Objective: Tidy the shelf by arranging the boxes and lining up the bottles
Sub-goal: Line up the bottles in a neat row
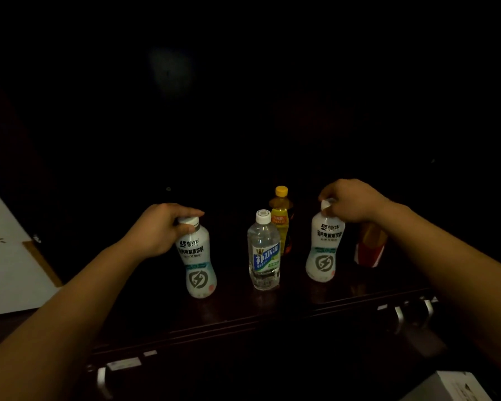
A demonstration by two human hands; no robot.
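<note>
A: Dark shelf, and you hold two white bottles by their tops: left hand curled round the left bottle at its neck, right hand pinching the cap of the right bottle.

B: Both stand upright, flanking the clear bottle. Slide them level with it; gripped so high, they may tip.

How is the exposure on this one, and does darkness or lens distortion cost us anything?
Head view: underexposed, with the upper half near black except a faint pale smear. Head view: the left white bottle in the left hand, the right white bottle in the right hand, the clear bottle and the yellow-capped bottle are legible. The red carton is murky, and wide-angle bowing slants the shelf edge.
</note>
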